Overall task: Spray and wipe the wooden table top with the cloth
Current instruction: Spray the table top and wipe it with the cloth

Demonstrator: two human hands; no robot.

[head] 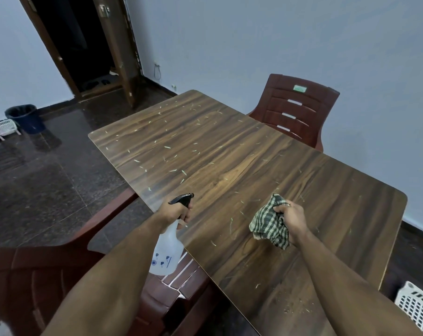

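Gripping, left: left hand [178,209] wrapped tight round the neck of the spray bottle [168,251], fingers [188,215] curled under the black trigger head [181,198]; nozzle aimed toward 12 o'clock over the table.
Gripping, right: right hand [291,219] closed in a fist on the bunched green-checked cloth [269,225], which hangs just above the wood; contact cannot be told.
Bottle position: translucent body hangs past the table's edge at 7 o'clock, above the seat of a brown plastic chair [176,287].
Step in hand: spraying, by judgement; no mist or wet patch is visible, so wiping seems not yet begun.
Next move calls for: squeezing the trigger over the littered area toward 11 o'clock, then laying the cloth flat and sweeping; a bunched cloth would likely scatter the debris rather than gather it.
Surface: wooden table top [229,154], dark grain, strewn with pale slivers, thickest from 10 to 12 o'clock; fine crumbs [293,309] at 5 o'clock.
Room: second brown chair [295,110] at 1 o'clock; open doorway [84,44] at 10 o'clock; dark bin [26,117] at 9 o'clock; white basket [416,309] at 4 o'clock; dark glossy floor [47,178], pale walls.
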